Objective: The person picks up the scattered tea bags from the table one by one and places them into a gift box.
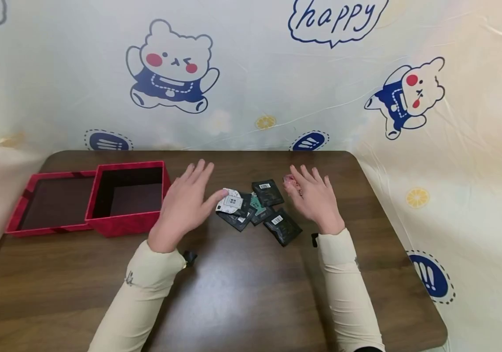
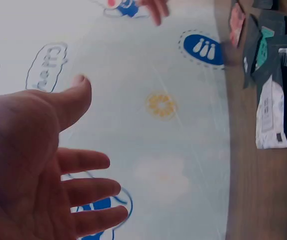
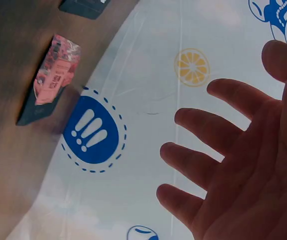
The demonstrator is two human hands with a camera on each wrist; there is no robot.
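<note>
Several small black sachets [image 1: 282, 228] lie in a loose pile near the middle of the table. One carries a white label [image 1: 232, 202], another a green one [image 1: 257, 204]. My left hand [image 1: 183, 199] hovers between the pile and the red box [image 1: 123, 222], its fingers spread and holding nothing. Over the right side of the pile, my right hand [image 1: 316, 198] is held with extended fingers, also holding nothing. Partly hidden under it in the head view is a sachet with a pink label [image 3: 57, 77], which the right wrist view shows lying apart on the table.
The open red box stands at the left of the brown table [image 1: 242, 293]. Beside it lies a shallow red lid [image 1: 53, 228], inner side up. A patterned curtain [image 1: 251, 73] with cartoon bears hangs behind and along the table's sides.
</note>
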